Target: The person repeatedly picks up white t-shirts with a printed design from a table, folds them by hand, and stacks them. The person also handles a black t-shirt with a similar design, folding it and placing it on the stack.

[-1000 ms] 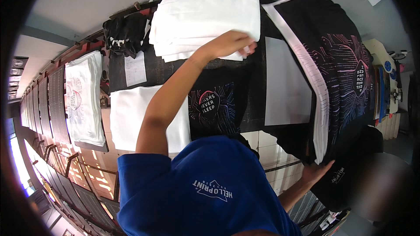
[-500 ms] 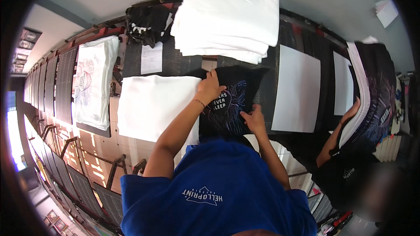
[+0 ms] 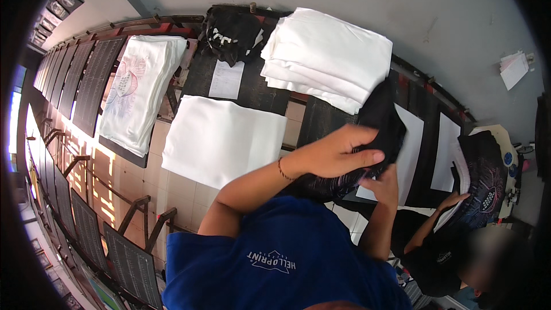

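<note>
A long black printing table (image 3: 252,89) carries a white shirt stack (image 3: 330,57); just below that stack, left hand (image 3: 338,152) and right hand (image 3: 383,186) both grip a black shirt (image 3: 381,123), lifted since before.

Bunched black printed shirt (image 3: 379,132), lifted

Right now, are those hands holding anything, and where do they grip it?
Yes: the left hand and right hand both grip a black printed T-shirt at its bunched lower part.
</note>
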The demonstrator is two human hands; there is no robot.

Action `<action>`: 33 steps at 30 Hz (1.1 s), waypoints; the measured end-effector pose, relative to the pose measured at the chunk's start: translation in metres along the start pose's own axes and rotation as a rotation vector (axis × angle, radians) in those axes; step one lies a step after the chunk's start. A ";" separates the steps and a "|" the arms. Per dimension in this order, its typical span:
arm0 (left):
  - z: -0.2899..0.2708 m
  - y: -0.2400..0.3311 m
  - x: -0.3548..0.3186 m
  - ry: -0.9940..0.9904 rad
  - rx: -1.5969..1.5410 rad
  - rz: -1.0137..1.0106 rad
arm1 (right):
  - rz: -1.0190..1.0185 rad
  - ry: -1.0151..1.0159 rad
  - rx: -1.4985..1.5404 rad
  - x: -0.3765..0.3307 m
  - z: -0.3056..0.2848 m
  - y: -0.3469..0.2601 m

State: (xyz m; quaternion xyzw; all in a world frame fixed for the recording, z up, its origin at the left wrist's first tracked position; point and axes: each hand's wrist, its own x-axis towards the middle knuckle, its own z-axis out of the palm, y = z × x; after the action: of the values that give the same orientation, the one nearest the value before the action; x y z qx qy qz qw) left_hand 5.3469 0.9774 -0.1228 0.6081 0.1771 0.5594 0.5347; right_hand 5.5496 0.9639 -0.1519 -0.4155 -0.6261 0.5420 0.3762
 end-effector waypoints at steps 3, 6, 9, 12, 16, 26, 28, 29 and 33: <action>-0.035 0.049 0.016 0.062 0.481 0.249 | -0.171 0.001 -0.088 0.055 0.029 -0.032; -0.055 0.090 -0.007 0.611 0.445 0.163 | -0.396 0.200 0.263 0.141 0.070 -0.104; -0.110 0.086 -0.039 0.956 0.620 0.414 | -1.067 0.599 -0.789 0.230 0.087 -0.175; -0.143 0.062 -0.079 1.169 0.571 0.187 | -0.866 0.806 -0.176 0.313 0.186 -0.214; -0.173 0.023 -0.101 1.346 0.568 0.051 | -0.899 0.474 -0.031 0.365 0.242 -0.143; -0.264 -0.121 -0.044 0.929 0.764 -0.299 | -0.202 0.525 -0.290 0.317 -0.007 0.060; -0.285 -0.147 -0.015 0.842 0.818 -0.416 | -0.081 0.729 -0.217 0.292 -0.111 0.100; -0.290 -0.154 -0.002 0.839 0.818 -0.469 | 0.066 0.714 -0.525 0.279 -0.137 0.121; -0.335 -0.195 0.028 0.851 0.309 -0.811 | 0.573 0.167 0.072 0.253 -0.150 0.224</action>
State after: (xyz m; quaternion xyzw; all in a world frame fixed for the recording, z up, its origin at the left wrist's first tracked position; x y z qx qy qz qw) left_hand 5.1385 1.2232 -0.3406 0.2857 0.6720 0.4731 0.4929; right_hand 5.6191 1.2689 -0.3495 -0.6048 -0.4306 0.6118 0.2729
